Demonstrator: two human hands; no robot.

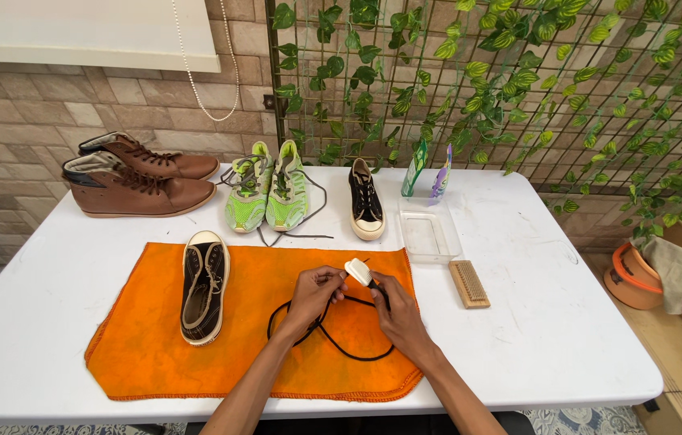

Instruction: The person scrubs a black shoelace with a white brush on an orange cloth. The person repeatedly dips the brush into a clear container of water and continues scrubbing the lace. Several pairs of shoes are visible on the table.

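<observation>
Two bare forearms rise from the near edge of the white rectangular table (534,322) and meet over the orange fringed cloth (147,346) spread across its front. On the right half of that cloth the left hand (314,296) is closed, thumb and fingers pinching a stretch of the thin black shoelace (333,342). The lace loops loosely on the cloth beneath both wrists. Just beside it, the right hand (396,310) grips a small white brush (358,271), whose pale head points up-left and touches the lace at the left fingertips.

On the left part of the cloth lies a black canvas low-top sneaker with a cream toe cap (203,286), opening up, its eyelets without a lace. Its mate, a second black canvas sneaker (366,201), stands beyond the cloth's far right corner. Left of that, also beyond the cloth, sit a pair of neon green mesh running shoes (270,189) with loose dark laces, and further left a pair of brown leather lace-up boots (135,181). Off the cloth's right edge lie a clear plastic tray (430,232) and a wooden scrubbing brush (468,283), with two upright pouches (426,171) behind the tray.
</observation>
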